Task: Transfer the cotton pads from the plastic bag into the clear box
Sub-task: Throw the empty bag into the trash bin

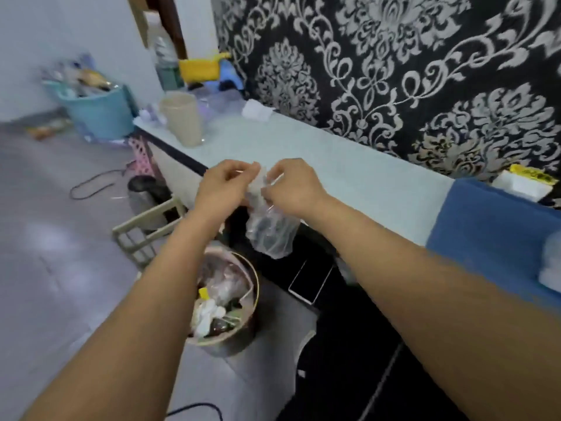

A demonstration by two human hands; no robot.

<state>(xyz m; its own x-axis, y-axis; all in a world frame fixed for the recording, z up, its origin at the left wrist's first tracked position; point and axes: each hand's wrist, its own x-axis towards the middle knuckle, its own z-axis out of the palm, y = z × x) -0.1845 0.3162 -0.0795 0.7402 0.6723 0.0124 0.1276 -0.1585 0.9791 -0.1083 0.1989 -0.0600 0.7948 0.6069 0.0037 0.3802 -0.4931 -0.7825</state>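
Observation:
A clear, crumpled plastic bag (270,232) hangs in the air in front of the pale table's front edge (358,189). Both hands pinch its top: my left hand (223,189) on the left side, my right hand (293,186) on the right side, fingers closed on the plastic. The bag looks see-through, and I cannot tell what is inside it. A clear box does not show plainly; a blurred transparent thing (218,101) stands at the table's far end.
A waste bin (230,302) full of rubbish stands on the floor under the bag. A beige cup (182,118) and a white tissue (256,110) are at the table's far end. A blue cloth (491,235) covers the right end. A phone (311,281) lies below.

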